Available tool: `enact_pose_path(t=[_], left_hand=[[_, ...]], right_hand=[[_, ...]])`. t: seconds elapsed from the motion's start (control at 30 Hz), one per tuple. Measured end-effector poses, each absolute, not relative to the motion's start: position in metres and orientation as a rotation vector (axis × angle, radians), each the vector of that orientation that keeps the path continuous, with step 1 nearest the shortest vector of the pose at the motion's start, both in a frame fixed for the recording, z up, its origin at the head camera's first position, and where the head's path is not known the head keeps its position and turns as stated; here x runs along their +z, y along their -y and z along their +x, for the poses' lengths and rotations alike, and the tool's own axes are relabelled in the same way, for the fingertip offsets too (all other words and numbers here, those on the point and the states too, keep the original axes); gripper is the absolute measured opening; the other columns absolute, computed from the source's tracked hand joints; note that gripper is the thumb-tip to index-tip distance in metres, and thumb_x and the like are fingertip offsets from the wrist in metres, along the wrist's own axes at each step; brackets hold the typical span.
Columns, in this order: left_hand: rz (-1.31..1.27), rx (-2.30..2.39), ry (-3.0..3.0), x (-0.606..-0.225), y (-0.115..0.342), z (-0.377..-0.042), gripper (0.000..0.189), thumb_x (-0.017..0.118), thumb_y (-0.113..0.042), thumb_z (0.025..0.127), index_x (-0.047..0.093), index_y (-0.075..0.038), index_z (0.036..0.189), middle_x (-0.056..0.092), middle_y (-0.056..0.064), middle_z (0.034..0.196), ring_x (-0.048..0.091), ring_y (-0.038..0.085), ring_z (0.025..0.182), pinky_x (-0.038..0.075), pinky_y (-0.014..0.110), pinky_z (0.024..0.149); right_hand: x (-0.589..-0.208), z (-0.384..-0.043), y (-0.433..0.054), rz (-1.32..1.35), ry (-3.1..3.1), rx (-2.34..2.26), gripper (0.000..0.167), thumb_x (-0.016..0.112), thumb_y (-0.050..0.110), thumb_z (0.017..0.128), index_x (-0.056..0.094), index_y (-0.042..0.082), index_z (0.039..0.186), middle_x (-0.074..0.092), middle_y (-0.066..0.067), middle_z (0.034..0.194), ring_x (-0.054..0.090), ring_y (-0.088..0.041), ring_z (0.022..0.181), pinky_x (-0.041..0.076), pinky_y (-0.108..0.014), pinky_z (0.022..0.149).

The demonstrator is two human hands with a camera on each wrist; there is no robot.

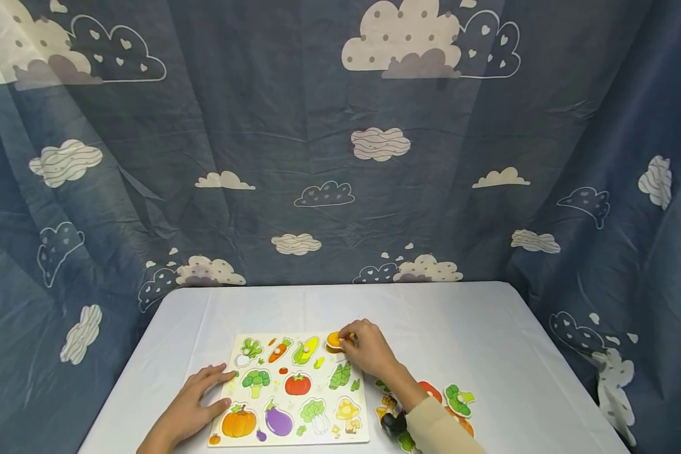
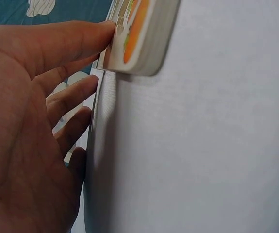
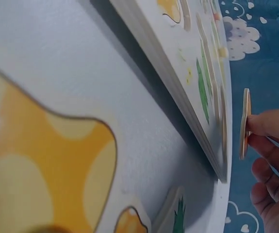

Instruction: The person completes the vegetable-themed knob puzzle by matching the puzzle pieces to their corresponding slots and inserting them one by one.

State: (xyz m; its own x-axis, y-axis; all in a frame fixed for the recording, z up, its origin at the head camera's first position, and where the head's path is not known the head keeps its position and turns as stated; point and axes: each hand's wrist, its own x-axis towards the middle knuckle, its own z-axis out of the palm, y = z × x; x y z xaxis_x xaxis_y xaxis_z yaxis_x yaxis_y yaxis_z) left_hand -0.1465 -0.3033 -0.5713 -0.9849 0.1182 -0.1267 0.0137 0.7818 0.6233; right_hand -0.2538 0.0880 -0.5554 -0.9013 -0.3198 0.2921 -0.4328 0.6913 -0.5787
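A white vegetable puzzle board (image 1: 275, 389) lies on the table, its pictures including a pumpkin, an eggplant and a tomato. Over its far right corner my right hand (image 1: 369, 347) pinches an orange-and-brown puzzle piece (image 1: 334, 341) between thumb and fingertips. The right wrist view shows that thin piece (image 3: 245, 124) edge-on and raised off the board (image 3: 163, 63). At the board's left edge, my left hand (image 1: 190, 403) rests with fingers extended and spread. From the left wrist, the thumb of the left hand (image 2: 37, 107) touches the board's corner (image 2: 141, 48).
Several loose vegetable pieces lie in a heap right of the board, partly under the right forearm: a broccoli piece (image 1: 459, 400), a red piece (image 1: 430, 391) and a dark eggplant-like piece (image 1: 394, 424). A white cloth covers the table (image 1: 522, 366). Behind it hangs a blue cloud-print curtain (image 1: 272, 126).
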Motion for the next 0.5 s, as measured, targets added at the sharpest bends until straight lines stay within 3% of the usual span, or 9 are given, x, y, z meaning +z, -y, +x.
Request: enact_pose_path(t=[0.5], left_hand=[[0.082,0.984,-2.806,-0.5716,0.3034,-0.1474,0.056,0.078,-0.044,0.088,0.065,-0.025,0.139,0.046,0.011,0.160,0.033,0.047,0.150,0.028,0.076,0.115]], right_hand=[[-0.5636,-0.2559,-0.0770,0.606,2.820,0.935,0.010,0.077,0.015,0.092,0.080,0.017,0.101,0.069,0.008,0.089,0.049,-0.007,0.077,0.045,-0.021,0.067]])
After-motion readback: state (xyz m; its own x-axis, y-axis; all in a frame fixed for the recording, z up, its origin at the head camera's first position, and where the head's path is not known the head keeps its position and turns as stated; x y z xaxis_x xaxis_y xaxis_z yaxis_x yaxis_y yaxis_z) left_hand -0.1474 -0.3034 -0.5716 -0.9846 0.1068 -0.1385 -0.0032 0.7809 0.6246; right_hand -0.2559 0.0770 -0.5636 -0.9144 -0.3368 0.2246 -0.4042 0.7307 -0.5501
